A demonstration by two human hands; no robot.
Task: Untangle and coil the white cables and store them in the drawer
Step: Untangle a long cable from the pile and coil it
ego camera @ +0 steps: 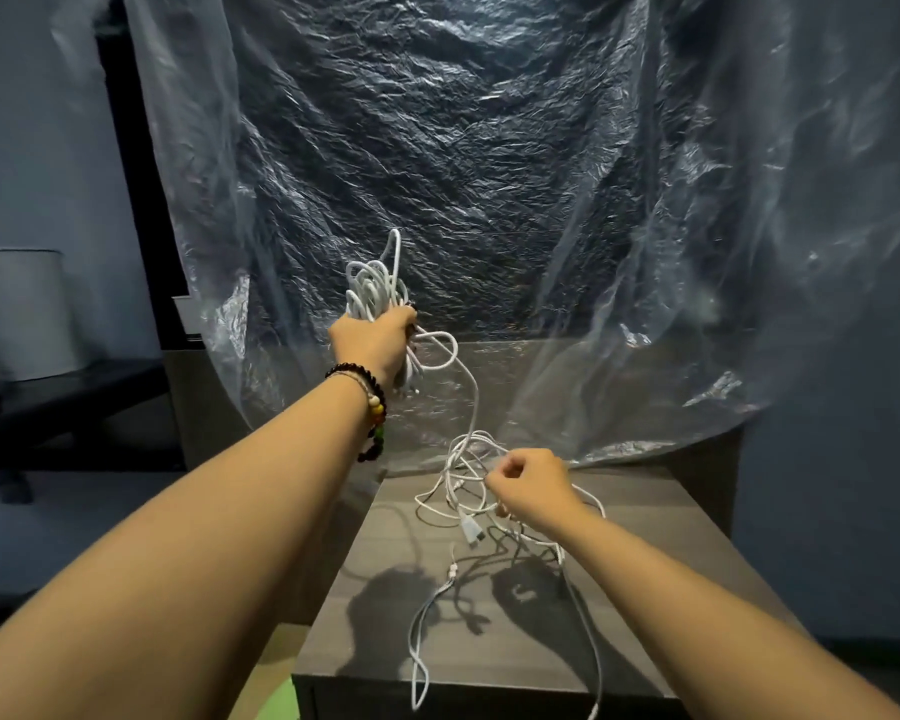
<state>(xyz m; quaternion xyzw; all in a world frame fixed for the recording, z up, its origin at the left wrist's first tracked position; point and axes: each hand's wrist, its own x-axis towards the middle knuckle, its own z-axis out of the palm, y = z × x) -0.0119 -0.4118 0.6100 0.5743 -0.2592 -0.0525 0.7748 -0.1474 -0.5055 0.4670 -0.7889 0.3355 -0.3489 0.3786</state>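
My left hand (372, 343) is raised above the cabinet and grips a thick bundle of white cables (375, 283), with loops sticking out above the fist. One strand (473, 402) runs from that bundle down to a loose tangle of white cables (463, 475) over the dark cabinet top (645, 537). My right hand (528, 485) hovers low at that tangle, fingers curled and pinching a thin strand. A white plug (473, 530) dangles just below it. More cable (419, 641) trails over the cabinet's front edge. The drawer itself is not visible.
Crinkled clear plastic sheeting (489, 148) hangs behind the cabinet and drapes onto its back edge. A dark low bench (48, 402) with a pale container (22, 309) stands at the left. Something green (276, 704) lies on the floor at the cabinet's front left corner.
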